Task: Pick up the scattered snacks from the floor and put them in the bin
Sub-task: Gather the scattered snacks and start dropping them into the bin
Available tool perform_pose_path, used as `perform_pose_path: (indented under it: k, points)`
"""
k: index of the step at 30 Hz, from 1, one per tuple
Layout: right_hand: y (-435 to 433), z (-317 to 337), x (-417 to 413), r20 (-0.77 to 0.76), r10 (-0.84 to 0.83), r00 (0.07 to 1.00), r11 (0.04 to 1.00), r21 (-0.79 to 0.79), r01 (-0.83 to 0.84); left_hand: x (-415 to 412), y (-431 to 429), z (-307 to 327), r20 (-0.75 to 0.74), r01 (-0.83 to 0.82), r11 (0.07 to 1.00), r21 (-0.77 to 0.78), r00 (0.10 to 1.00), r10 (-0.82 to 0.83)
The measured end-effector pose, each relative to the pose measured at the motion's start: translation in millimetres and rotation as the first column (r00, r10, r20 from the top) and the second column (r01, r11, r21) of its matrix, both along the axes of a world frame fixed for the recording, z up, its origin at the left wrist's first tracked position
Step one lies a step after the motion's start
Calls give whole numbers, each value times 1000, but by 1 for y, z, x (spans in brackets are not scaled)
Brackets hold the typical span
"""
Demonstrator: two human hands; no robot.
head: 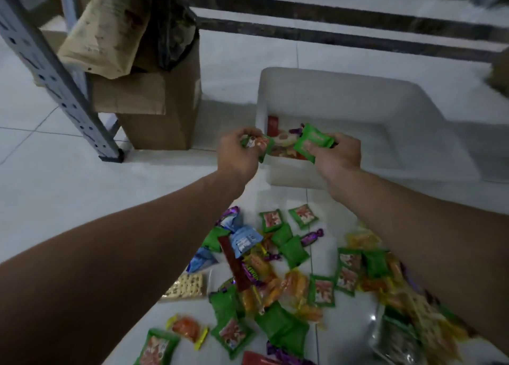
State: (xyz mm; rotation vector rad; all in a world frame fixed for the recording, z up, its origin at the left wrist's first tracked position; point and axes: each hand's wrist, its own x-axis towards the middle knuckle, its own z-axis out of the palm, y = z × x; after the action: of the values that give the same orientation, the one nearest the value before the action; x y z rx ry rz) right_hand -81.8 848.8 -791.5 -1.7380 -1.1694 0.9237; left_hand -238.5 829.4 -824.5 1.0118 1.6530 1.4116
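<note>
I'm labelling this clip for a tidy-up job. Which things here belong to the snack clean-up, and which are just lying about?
Job: white bin; scattered snacks on the floor; left hand holding small packets; right hand holding a green packet.
Lying about: cardboard box; grey shelf post; brown paper bag; black bag.

At centre right the bin (330,89) is showing plain white. In front of it the plain packet (312,141) is showing solid green, and the printed packet (257,144) is showing green with red and white. Across the lower half the scattered snacks (292,251) are showing green, orange, yellow, purple and pale blue, with one red strip (234,265). The crackers (187,283) are showing cream with dots. The floor (82,188) is showing pale grey tiles, crossed by dark bands (330,37) at the top. The cardboard box (170,111) at upper left is showing brown.
</note>
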Motion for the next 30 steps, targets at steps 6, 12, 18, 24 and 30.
perform_pose_path:
  k: [6,12,18,24,30]
  points:
    - [27,-5,48,-36,-136,990,991,-19,135,42,40,7,4,82,996,-30,997,-82]
    - [65,-15,70,-96,-202,975,979,-39,199,71,83,-2,-21,108,986,-131,994,-112]
    - [95,-31,74,-121,-204,971,978,-75,196,82,112,-16,-101,101,968,-231,987,-127]
    - [108,-50,62,-83,-154,985,982,-127,143,78,118,-18,-238,52,964,-261,964,-117]
    - [113,-50,55,-5,-148,989,977,-157,145,73,108,-8,-240,83,976,-200,962,-131]
